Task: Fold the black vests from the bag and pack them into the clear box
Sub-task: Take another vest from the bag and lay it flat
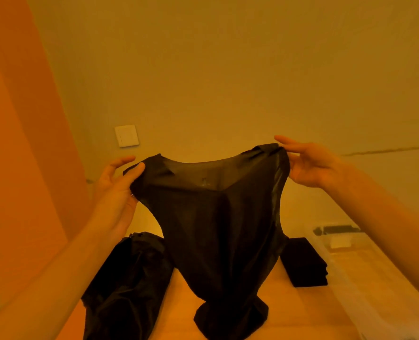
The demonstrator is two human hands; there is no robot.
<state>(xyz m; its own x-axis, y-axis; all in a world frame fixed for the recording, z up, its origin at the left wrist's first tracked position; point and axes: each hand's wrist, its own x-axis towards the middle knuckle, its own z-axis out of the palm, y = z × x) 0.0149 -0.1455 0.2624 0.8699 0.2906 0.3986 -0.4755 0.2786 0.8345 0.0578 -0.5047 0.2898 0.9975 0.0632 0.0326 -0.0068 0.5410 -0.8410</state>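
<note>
I hold a thin black vest (218, 217) up in the air by its two shoulder straps, neckline on top. My left hand (115, 192) pinches the left strap and my right hand (311, 163) pinches the right one. The vest hangs down and its hem bunches on the table (301, 312). A black bag (125, 285) lies on the table at the lower left. A folded black vest (304, 261) lies to the right, beside the clear box (365, 278), which stands along the table's right side.
A plain wall rises just behind the table, with a white switch plate (126, 135) on it. An orange surface (19, 143) fills the left side. A dark object and a small white one show at the box's far end.
</note>
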